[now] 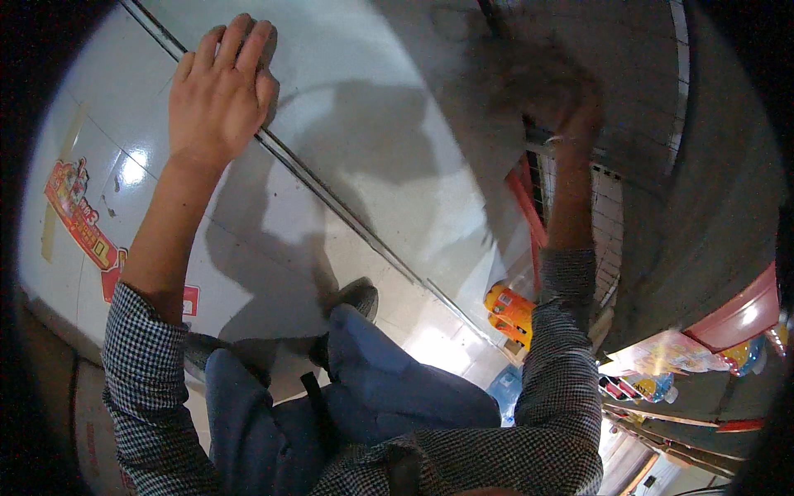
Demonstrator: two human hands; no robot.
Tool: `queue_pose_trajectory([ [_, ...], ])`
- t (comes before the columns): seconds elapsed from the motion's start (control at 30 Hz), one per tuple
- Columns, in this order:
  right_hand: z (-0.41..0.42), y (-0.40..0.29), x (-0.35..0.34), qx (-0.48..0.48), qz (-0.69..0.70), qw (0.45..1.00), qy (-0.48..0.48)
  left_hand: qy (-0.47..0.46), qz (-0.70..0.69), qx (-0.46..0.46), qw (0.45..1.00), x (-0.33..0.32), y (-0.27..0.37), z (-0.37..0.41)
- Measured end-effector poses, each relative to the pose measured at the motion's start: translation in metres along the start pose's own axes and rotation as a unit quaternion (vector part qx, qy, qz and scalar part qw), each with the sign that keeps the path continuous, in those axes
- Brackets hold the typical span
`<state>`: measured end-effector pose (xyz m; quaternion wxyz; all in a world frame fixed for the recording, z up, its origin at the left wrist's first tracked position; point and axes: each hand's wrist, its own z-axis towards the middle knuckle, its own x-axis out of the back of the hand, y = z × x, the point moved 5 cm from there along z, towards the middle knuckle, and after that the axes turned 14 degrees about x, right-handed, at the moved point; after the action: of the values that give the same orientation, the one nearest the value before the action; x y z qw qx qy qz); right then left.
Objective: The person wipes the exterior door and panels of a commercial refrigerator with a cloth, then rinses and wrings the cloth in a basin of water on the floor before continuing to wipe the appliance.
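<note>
My left hand (218,102) lies back up at the upper left, fingers slightly apart, over the pale tiles and beside a narrow metal track (347,201) that runs diagonally. Nothing shows in it, though its palm is hidden. In deep shadow at the upper right, my right hand (574,105) is dark and blurred, with a thin band at the wrist. A dark blurred shape lies around its fingers; whether the hand holds something cannot be made out. A white wire rack or basket (609,217) and a red strip (527,214) are near the right forearm.
Orange bottles (512,310) stand by my right sleeve, with a blue translucent container (507,390) below them. A red and yellow printed sticker (80,217) is at the left. Packaged goods (645,385) and a pink container (738,316) are at the lower right. My knees and shoes are at the bottom.
</note>
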<state>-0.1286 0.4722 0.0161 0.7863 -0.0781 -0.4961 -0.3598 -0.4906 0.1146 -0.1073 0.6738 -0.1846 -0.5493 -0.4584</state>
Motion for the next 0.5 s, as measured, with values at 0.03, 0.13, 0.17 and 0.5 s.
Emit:
queue_pose_trajectory([
  [0.03,0.019,-0.003,0.012,0.053,-0.064,0.996,0.036,-0.001,0.0,0.0,1.0,0.002,-0.001,0.001],
  [0.13,0.064,-0.018,0.035,0.166,-0.234,0.953,0.1,-0.005,0.001,-0.006,1.0,-0.002,0.006,0.003],
  [0.17,0.076,-0.027,0.033,0.192,-0.261,0.941,0.098,-0.004,0.005,-0.004,1.0,-0.001,0.006,0.005],
  [0.5,0.043,-0.07,-0.066,0.283,-0.241,0.92,-0.128,0.047,-0.034,0.008,0.998,0.004,0.003,0.001],
])
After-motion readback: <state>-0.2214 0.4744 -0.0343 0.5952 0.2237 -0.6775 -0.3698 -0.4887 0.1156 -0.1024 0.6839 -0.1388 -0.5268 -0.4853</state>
